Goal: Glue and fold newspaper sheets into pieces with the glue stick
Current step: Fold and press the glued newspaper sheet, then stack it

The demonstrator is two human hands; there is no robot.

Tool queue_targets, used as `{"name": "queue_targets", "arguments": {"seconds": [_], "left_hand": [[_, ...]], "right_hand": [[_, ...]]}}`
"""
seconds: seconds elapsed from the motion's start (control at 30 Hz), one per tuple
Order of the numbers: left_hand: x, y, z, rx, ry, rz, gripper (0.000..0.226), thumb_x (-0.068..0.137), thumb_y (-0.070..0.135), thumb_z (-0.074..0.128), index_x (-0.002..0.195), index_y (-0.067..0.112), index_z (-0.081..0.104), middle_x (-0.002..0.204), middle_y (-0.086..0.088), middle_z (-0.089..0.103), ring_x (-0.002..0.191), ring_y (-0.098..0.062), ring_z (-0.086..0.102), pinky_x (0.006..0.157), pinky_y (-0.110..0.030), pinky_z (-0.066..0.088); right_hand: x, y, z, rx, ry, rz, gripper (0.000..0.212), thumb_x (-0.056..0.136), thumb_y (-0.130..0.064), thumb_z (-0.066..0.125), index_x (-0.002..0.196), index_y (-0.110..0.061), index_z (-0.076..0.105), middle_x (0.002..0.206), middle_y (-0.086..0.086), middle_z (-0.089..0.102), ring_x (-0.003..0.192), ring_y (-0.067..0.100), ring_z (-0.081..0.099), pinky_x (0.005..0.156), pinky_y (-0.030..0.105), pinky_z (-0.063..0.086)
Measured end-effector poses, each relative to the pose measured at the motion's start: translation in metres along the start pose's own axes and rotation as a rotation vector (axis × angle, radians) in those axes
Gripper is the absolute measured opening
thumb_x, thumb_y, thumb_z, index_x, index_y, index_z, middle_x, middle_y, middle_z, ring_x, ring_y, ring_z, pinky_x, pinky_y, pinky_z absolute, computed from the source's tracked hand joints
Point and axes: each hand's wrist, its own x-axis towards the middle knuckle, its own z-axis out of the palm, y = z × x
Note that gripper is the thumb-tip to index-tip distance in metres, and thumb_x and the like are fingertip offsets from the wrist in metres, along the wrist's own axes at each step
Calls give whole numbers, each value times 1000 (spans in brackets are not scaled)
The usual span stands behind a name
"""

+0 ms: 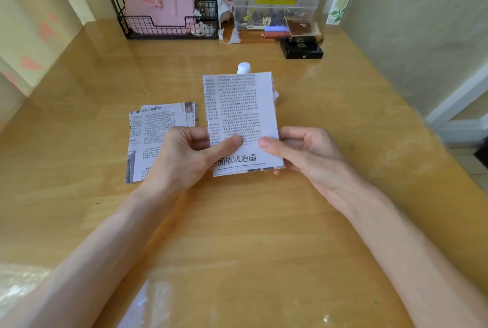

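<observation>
Nearest the camera, two bare forearms reach over the wooden counter (237,235) toward a folded newspaper piece (239,113), the task's thing, held out in front of the person. The left hand (184,154) and right hand (306,154) each pinch its near end, thumbs pressed on the printed face and fingers curled underneath. Layered edges along that near end suggest the fold is already made. The step in hand is probably pressing the glued layers together or checking them. The next move would call either for laying the piece down flat, or for freeing one hand to fetch the glue stick for another fold. Just left of the folded piece, partly under the left hand, lies a stack of newspaper sheets (150,129) flat on the counter. Behind the piece's far edge only the white rounded top of the glue stick (243,67) shows; its body is hidden. A small white bit (276,95) past the piece's right edge cannot be identified. Whether the piece rests on the counter or is tilted up off it is hard to tell, and no glue is visible. Well beyond the piece stand a wire rack (169,29), a clear plastic box (274,8) and black boxes (301,49).
</observation>
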Motion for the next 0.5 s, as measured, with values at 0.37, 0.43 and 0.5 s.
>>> {"name": "queue_targets", "arguments": {"seconds": [0.37, 0.43, 0.5], "left_hand": [[1, 1, 2, 12, 13, -6, 22, 87, 25, 80, 105, 12, 82, 100, 0, 81, 91, -11, 78, 76, -21, 60], [1, 2, 3, 64, -32, -14, 22, 86, 28, 79, 104, 14, 82, 97, 1, 82, 79, -12, 77, 69, -22, 61], [0, 1, 3, 108, -55, -23, 23, 83, 28, 81, 101, 14, 82, 95, 1, 82, 71, -13, 75, 66, -23, 61]], "right_hand": [[3, 5, -3, -55, 11, -17, 22, 90, -15, 80, 95, 6, 75, 85, 15, 80, 68, 18, 73, 64, 22, 56], [3, 5, -3, -47, 31, -25, 19, 90, -16, 80, 93, 2, 76, 83, 12, 79, 68, 18, 72, 66, 22, 56], [3, 5, -3, -29, 32, -25, 21, 90, -19, 80, 96, 1, 77, 87, 12, 80, 70, 19, 73, 68, 24, 57]]}}
